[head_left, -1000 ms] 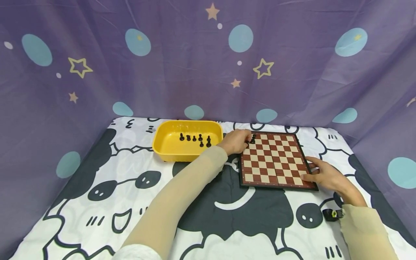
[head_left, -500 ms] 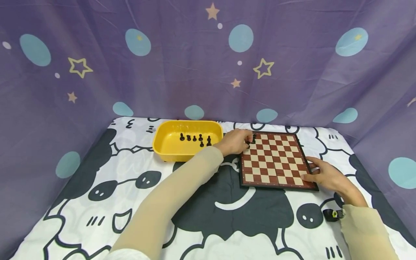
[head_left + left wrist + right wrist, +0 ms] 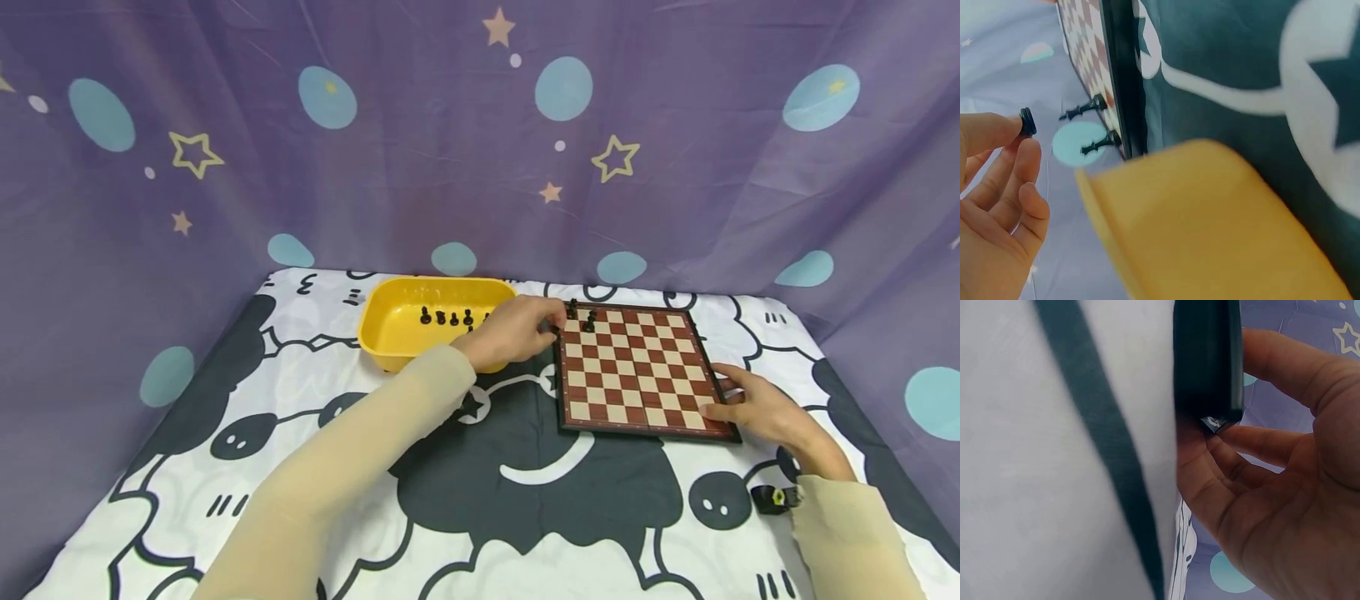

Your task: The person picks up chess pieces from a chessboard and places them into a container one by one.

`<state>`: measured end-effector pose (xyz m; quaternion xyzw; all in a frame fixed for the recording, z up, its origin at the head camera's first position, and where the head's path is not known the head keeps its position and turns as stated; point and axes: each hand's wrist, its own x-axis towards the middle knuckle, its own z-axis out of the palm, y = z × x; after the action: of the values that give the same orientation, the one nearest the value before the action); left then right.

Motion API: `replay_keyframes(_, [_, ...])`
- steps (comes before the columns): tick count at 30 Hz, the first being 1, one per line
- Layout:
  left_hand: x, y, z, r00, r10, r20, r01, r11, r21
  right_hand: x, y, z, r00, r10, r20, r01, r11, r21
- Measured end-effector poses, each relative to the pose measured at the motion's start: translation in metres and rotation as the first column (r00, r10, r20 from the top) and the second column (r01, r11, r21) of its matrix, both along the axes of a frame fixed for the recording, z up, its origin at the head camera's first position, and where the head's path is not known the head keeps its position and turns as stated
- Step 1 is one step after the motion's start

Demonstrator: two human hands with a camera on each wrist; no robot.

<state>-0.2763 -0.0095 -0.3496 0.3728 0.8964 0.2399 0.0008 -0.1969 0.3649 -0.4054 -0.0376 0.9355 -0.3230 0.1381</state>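
Note:
In the left wrist view, my left hand (image 3: 516, 328) pinches a small black chess piece (image 3: 1027, 122) between thumb and finger; most of the piece is covered. That hand is just off the left edge of the chessboard (image 3: 630, 375), beside the yellow tray (image 3: 375, 346). Two black chess pieces stand at the board's far left corner, one chess piece (image 3: 589, 322) slightly nearer than the other chess piece (image 3: 572, 309). My right hand (image 3: 761, 410) grips the board's right edge near the front corner, its thumb on top and other fingers at the side and below.
Several black chess pieces (image 3: 453, 319) stand inside the tray, some hidden behind the left hand. A patterned cloth (image 3: 547, 508) covers the table. Behind it hangs a purple curtain (image 3: 450, 167).
My left hand has moved left from the board's far left corner, carrying a chess piece and uncovering two others there. The right hand keeps its grip. The head view has shifted slightly.

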Motion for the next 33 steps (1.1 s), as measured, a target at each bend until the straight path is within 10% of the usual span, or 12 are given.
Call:
replay_keyframes(15, [-0.002, -0.071, 0.012, 0.990, 0.121, -0.078, -0.122, 0.993, -0.002, -0.001, 0.001, 0.001, 1.000, -0.005, 0.008, 0.005, 1.000, 0.009])
replay_keyframes(33, [-0.023, -0.123, -0.020, 0.964, 0.261, 0.045, -0.260, 0.965, -0.032, 0.002, 0.001, 0.000, 1.000, 0.004, 0.003, -0.004, 1.000, -0.008])
